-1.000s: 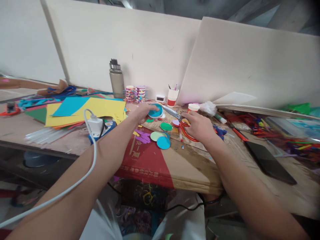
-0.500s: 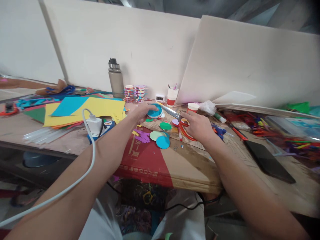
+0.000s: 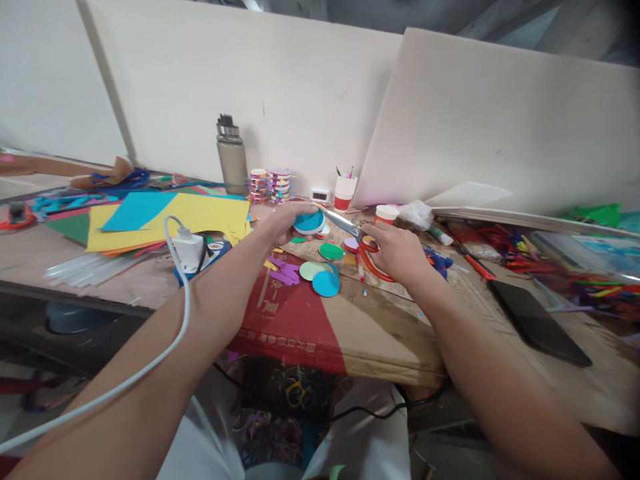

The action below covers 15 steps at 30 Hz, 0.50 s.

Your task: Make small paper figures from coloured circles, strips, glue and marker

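My left hand is closed around a round, white-rimmed piece with a blue face, perhaps a paper cup seen end-on. Its far side is hidden by my fingers. In my right hand is a pair of scissors with red handles, the blades pointing left and reaching the rim of the round piece. Below my hands lie a green paper disc, a pale green disc and a blue disc. Purple paper strips are scattered to their left.
Yellow paper sheets, a charger and its white cable are at left, the cable crossing my left forearm. A bottle and a red-white cup with pens stand at the back. A black phone lies at right.
My left thumb has drawn back from across the blue face toward its upper edge. The round piece has turned slightly; the scissors stay almost in place.
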Each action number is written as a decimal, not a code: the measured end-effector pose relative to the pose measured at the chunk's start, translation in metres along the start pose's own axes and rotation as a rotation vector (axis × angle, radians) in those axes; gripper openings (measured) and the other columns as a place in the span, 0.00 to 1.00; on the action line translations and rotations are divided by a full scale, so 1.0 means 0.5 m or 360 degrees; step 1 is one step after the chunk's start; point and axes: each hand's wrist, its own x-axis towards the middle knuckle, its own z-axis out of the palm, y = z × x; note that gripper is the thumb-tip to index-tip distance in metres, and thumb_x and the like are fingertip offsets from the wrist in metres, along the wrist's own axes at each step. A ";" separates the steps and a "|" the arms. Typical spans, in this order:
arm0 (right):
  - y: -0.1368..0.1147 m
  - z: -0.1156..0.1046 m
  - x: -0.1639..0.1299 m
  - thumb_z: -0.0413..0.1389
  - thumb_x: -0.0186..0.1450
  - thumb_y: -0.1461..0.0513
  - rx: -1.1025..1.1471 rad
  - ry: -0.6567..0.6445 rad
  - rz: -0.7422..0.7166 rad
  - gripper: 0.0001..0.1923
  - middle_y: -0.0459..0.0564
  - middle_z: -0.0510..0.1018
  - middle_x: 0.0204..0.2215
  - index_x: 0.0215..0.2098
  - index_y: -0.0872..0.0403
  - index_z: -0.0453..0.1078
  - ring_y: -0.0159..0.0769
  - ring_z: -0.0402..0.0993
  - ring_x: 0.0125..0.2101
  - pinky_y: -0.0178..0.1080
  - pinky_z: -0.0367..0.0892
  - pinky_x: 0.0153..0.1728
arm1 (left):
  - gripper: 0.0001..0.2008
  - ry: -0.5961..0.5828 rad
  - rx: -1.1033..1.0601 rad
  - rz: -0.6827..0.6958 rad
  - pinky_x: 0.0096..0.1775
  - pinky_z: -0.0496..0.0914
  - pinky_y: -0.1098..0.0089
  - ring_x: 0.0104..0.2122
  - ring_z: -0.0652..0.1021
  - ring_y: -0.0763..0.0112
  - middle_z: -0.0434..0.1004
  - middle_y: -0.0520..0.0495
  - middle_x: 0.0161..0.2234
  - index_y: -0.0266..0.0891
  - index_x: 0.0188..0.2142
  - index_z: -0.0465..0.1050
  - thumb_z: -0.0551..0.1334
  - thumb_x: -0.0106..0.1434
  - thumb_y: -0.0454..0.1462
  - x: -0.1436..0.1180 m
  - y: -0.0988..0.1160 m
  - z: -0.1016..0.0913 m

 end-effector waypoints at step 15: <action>0.019 -0.010 -0.002 0.52 0.61 0.67 0.0078 0.0033 -0.0110 0.25 0.53 0.79 0.47 0.56 0.51 0.70 0.44 0.76 0.40 0.39 0.63 0.33 | 0.06 -0.0075 -0.0042 -0.0106 0.16 0.67 0.76 0.19 0.74 0.73 0.76 0.47 0.22 0.33 0.34 0.72 0.61 0.60 0.36 0.005 -0.002 -0.010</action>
